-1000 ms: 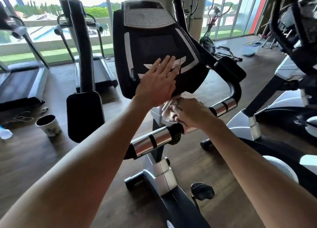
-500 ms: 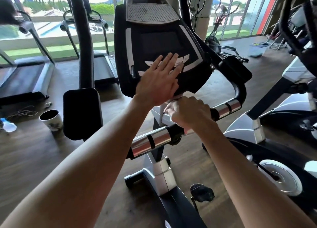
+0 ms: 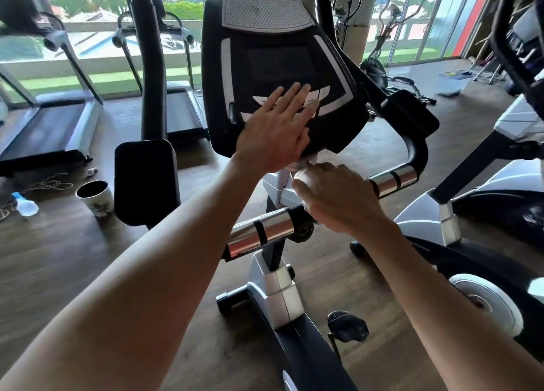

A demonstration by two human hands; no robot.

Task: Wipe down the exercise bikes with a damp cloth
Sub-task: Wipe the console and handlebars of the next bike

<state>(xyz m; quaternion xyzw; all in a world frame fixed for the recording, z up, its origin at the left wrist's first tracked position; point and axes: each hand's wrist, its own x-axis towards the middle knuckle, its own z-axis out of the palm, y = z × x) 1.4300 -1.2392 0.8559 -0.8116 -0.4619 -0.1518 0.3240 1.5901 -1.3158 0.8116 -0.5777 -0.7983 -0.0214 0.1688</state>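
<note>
The exercise bike's black console (image 3: 279, 51) stands tilted in front of me. My left hand (image 3: 276, 131) lies flat on its lower button panel, fingers straight. Just below the console's bottom edge, my right hand (image 3: 338, 197) grips a pale cloth (image 3: 303, 165) against the grey post; only a small bit of cloth shows past the fingers. Chrome grip sensors sit on the handlebar to the left (image 3: 259, 231) and right (image 3: 394, 181) of that hand. The bike's pedal (image 3: 347, 328) is lower down.
A cup (image 3: 95, 197) and a spray bottle (image 3: 25, 205) stand on the wooden floor at the left, beside a black padded upright (image 3: 144, 181). Treadmills (image 3: 44, 131) line the windows. Another bike (image 3: 485, 302) stands close on the right.
My right hand has moved up under the console's bottom edge, and the cloth is now mostly hidden by its fingers. My left hand stays flat on the console.
</note>
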